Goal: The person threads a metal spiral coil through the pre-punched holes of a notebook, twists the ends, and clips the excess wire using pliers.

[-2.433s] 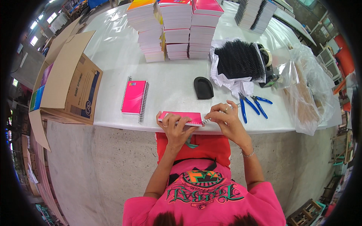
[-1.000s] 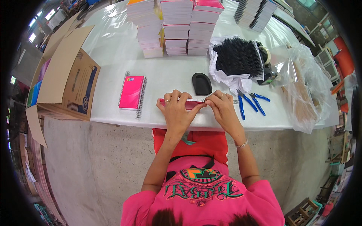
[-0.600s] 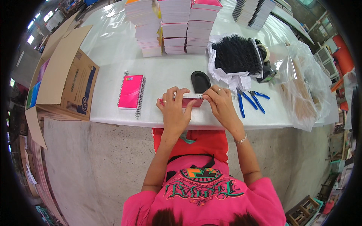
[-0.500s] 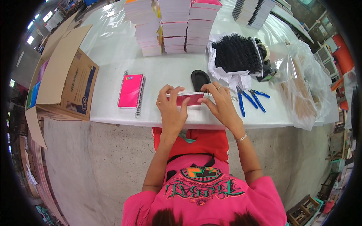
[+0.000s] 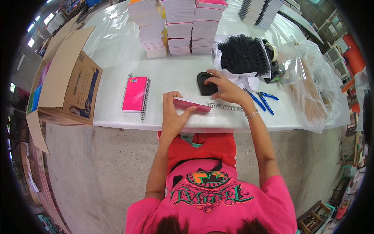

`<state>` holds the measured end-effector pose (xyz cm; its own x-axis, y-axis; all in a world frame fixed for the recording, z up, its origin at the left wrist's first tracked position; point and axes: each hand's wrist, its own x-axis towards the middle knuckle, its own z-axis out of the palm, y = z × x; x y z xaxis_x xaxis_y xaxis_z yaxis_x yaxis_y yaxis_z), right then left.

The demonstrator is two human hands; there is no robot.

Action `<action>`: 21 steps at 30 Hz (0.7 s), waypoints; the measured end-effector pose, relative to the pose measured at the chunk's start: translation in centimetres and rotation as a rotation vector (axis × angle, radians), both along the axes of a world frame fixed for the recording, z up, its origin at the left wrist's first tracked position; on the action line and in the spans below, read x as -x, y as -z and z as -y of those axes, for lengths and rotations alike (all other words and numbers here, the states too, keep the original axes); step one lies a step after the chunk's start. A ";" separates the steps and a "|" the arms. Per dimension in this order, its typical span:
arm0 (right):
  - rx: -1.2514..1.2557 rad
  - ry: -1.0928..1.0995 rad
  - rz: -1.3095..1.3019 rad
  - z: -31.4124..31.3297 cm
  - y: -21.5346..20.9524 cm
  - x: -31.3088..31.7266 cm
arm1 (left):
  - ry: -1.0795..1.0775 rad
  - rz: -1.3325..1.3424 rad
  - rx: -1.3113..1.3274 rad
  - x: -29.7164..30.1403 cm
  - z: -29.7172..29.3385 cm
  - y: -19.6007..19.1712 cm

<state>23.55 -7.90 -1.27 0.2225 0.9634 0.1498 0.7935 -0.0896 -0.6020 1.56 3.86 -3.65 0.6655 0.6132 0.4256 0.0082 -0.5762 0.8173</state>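
Observation:
My left hand (image 5: 175, 114) grips a small pink-covered notebook (image 5: 193, 105), tilted on its edge with the thumb along the cover. From the notebook's right end a dark spiral coil (image 5: 226, 107) sticks out, partly threaded by its look. My right hand (image 5: 228, 89) is off the notebook, fingers apart and bent over a black rounded pad or shallow dish (image 5: 205, 82); whether the fingertips touch it I cannot tell. To the left lies another pink notebook (image 5: 134, 93) with a spiral along its edge. Blue-handled pliers (image 5: 265, 102) rest beside my right wrist.
Tall stacks of unbound booklets (image 5: 179, 29) stand at the back. Black coils (image 5: 243, 54) lie in white paper, by a tape dispenser (image 5: 276, 70). An open cardboard box (image 5: 80, 84) is at left, clear plastic bags (image 5: 313, 89) at right. Spiral-bound books (image 5: 260, 13) stand far back.
My right hand has left the notebook and moved up to the black pad or dish. The notebook's right end has tipped down, and the protruding coil shows more fully.

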 end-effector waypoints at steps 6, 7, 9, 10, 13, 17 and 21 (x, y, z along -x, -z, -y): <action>0.247 0.082 -0.177 -0.2 -1.5 0.8 | 0.175 0.087 0.144 -0.1 -3.0 0.9; 0.168 0.069 -0.128 -0.1 -0.9 0.9 | 0.183 0.099 0.171 -0.1 -3.2 1.0; 0.011 0.058 -0.023 0.5 0.3 1.0 | 0.216 0.110 0.190 -0.6 -3.2 0.8; -0.012 0.064 -0.059 0.9 0.7 0.8 | 0.235 0.107 0.181 -0.8 -3.2 0.7; -0.061 0.088 -0.301 1.6 1.2 1.1 | 0.263 0.049 0.164 -1.2 -3.3 2.1; -0.121 0.112 -1.107 3.2 0.0 1.5 | 0.249 0.079 0.186 -1.2 -3.1 2.6; -0.098 -0.244 -1.352 6.0 -0.9 0.8 | 0.224 0.022 0.247 -1.2 -2.7 2.3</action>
<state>22.74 -13.94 -0.37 0.0764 0.9968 0.0235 -0.4194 0.0535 -0.9062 2.77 6.57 -5.97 0.7876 0.5390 0.2986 -0.1158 -0.3464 0.9309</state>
